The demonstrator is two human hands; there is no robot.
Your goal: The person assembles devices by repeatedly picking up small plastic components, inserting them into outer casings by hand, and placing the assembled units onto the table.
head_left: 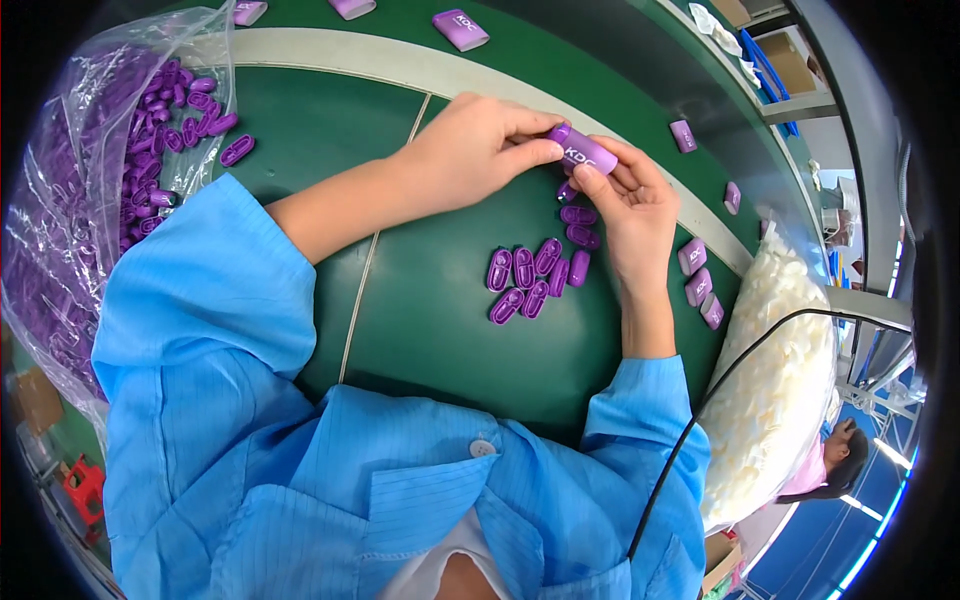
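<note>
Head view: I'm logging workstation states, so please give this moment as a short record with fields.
left hand: the left hand pinches one end of a purple oblong plastic case
right hand: the right hand holds the same case from below
work surface: green mat
loose parts: small purple oval plastic caps lie in a cluster just below the hands
left side: clear plastic bag of purple caps
right side: bag of white parts
belt: more purple cases
</note>
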